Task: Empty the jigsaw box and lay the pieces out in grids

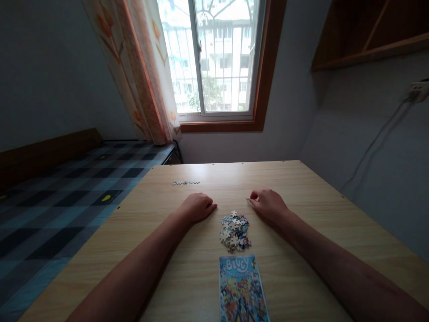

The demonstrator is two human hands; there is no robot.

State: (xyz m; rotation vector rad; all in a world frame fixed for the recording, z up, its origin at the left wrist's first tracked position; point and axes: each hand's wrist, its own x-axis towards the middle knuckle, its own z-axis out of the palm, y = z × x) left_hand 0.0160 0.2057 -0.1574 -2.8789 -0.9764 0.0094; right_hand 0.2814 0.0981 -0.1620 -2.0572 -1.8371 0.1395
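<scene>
Between my two hands lies a loose pile of jigsaw puzzle pieces [234,232], some face up in colour and some showing pale backs. My right hand [268,203], beyond the pile on the right, pinches a small puzzle piece [248,200] between thumb and fingers. My left hand [198,207] rests on the table left of the pile, its fingers curled and partly hidden; nothing shows in it. A short row of joined puzzle pieces [186,183] lies farther back at the left. Nearest me is a colourful picture sheet or box [241,288] with "BLUEY" on it.
The pale wooden table [301,250] reaches toward the window [223,62]. A bed with a checked cover [67,210] stands along the left, beside a flowered curtain [144,76]. A wall shelf [372,51] and a socket with a cord [417,91] are at the right.
</scene>
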